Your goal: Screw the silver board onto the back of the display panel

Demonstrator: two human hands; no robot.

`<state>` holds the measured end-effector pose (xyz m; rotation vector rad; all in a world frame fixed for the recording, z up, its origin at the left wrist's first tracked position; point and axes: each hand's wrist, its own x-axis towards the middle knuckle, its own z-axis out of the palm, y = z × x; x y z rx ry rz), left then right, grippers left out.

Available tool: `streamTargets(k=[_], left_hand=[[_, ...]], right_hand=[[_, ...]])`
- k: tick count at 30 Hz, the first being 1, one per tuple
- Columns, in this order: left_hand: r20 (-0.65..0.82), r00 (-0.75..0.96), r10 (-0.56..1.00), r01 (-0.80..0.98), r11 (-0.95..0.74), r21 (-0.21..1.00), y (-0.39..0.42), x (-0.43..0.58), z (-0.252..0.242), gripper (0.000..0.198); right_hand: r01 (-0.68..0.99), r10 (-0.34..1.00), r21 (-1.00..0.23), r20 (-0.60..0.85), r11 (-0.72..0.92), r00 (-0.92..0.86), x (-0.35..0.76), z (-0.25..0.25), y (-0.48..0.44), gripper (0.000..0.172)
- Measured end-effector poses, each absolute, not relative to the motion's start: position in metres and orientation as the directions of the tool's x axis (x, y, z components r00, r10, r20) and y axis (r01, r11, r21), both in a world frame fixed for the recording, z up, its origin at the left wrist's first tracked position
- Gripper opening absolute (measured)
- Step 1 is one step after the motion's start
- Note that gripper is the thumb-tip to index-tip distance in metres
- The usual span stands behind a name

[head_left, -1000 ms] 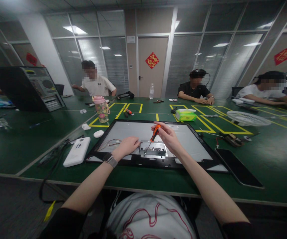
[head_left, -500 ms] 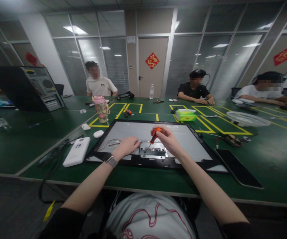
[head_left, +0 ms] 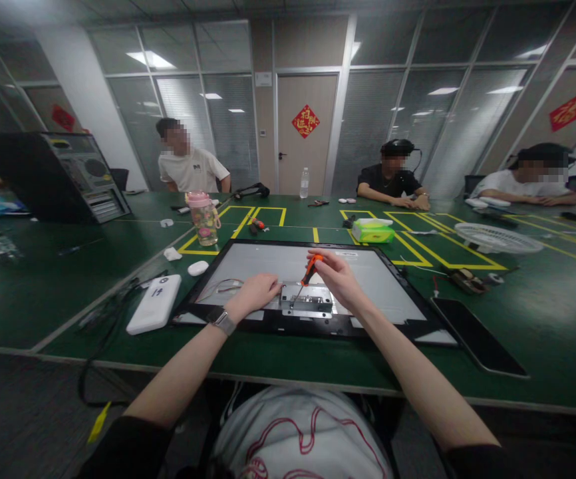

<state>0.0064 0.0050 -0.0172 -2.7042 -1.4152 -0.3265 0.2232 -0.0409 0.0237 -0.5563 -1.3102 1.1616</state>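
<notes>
The right hand (head_left: 340, 279) pinches the orange-and-black screwdriver (head_left: 312, 269) near the top of its handle, thumb and fingers having shifted a little around the grip over the last second. The shaft slants down from these fingers, and its tip stays at the same spot on the left part of the bracket (head_left: 312, 305), just below them; whether it turns or sits in a screw is too small to tell. The left hand (head_left: 258, 293) has barely moved: its fingers are bunched together at the bracket's left end, seemingly steadying it, though I cannot tell whether they pinch or only press. The panel (head_left: 382, 286) lies flat under both sets of fingers, unmoved. So the change looks like a slight regrip, with the work kept on one point.
</notes>
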Motion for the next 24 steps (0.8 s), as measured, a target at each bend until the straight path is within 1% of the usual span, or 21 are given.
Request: streamTargets(k=[2, 7, 13, 15, 19, 21, 24], left_hand=[[0.221, 0.550, 0.806, 0.821, -0.570, 0.036, 0.0053, 0.0064, -0.0180, 0.032], [0.222, 0.551, 0.804, 0.818, -0.573, 0.042, 0.0037, 0.0063, -0.0168, 0.032], [0.211, 0.542, 0.814, 0.827, -0.560, 0.037, 0.0017, 0.0075, -0.0140, 0.032], [0.215, 0.547, 0.809, 0.823, -0.566, 0.038, 0.0014, 0.0073, -0.0137, 0.032], [0.233, 0.559, 0.796, 0.813, -0.581, 0.035, 0.0017, 0.0065, -0.0145, 0.031], [0.233, 0.556, 0.798, 0.815, -0.578, 0.034, 0.0021, 0.0064, -0.0150, 0.031], [0.230, 0.550, 0.803, 0.820, -0.572, 0.035, 0.0025, 0.0067, -0.0155, 0.032]], right_hand=[[-0.320, 0.885, -0.866, 0.445, 0.385, -0.139, 0.2238, 0.0226, -0.0397, 0.031], [-0.363, 0.855, -0.847, 0.478, 0.388, -0.202, 0.2227, 0.0261, -0.0421, 0.037], [-0.240, 0.868, -0.870, 0.473, 0.431, -0.153, 0.2249, 0.0225, -0.0393, 0.034], [-0.228, 0.866, -0.870, 0.476, 0.437, -0.156, 0.2263, 0.0223, -0.0387, 0.033], [-0.258, 0.836, -0.849, 0.514, 0.461, -0.195, 0.2257, 0.0248, -0.0411, 0.036], [-0.262, 0.821, -0.840, 0.530, 0.475, -0.212, 0.2246, 0.0254, -0.0426, 0.034], [-0.193, 0.812, -0.835, 0.548, 0.515, -0.201, 0.2240, 0.0247, -0.0434, 0.031]])
